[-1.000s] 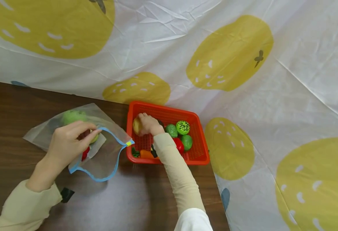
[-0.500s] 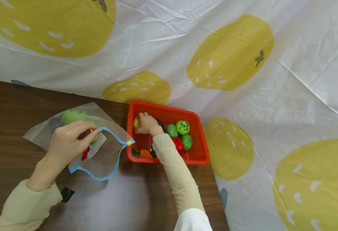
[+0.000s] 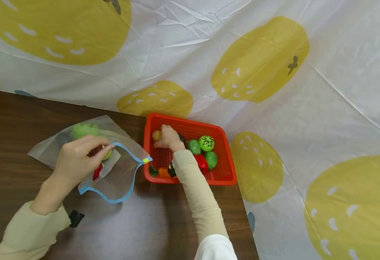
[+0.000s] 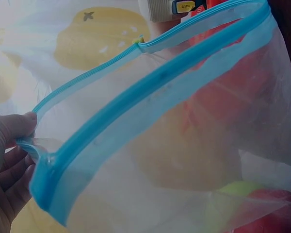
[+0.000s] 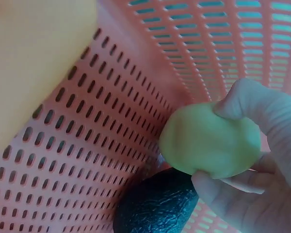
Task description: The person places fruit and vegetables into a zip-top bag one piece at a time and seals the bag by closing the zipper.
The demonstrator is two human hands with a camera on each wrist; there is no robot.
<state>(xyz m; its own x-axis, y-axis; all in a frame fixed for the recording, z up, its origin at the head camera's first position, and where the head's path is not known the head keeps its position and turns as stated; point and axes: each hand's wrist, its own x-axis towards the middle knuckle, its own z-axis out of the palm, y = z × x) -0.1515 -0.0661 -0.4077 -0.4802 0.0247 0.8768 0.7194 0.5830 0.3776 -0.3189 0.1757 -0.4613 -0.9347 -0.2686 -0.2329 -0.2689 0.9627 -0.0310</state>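
My left hand point(image 3: 79, 155) pinches the blue-edged mouth of a clear zip bag point(image 3: 121, 182), its thumb and fingers at one corner in the left wrist view. The bag lies with its mouth spread apart. Inside it show a light green round thing point(image 3: 85, 130) and a red one point(image 3: 97, 172), partly behind the hand. My right hand point(image 3: 169, 138) reaches into a red basket point(image 3: 190, 120) and holds a yellowish, lumpy potato point(image 5: 208, 141) between thumb and fingers. A dark, rough-skinned avocado point(image 5: 157, 206) lies right beside the potato in the right wrist view.
The basket also holds a green-striped ball-like thing point(image 3: 206, 143), green rough-skinned fruits point(image 3: 194, 147), a red pepper-like thing point(image 3: 201, 163) and an orange carrot-like piece point(image 3: 164, 172). A white curtain with yellow fruit prints point(image 3: 190, 47) rises behind the brown table point(image 3: 118, 231).
The right hand and the potato have shifted slightly up and to the right, away from the basket's left wall. The left hand and the bag have stayed in place.
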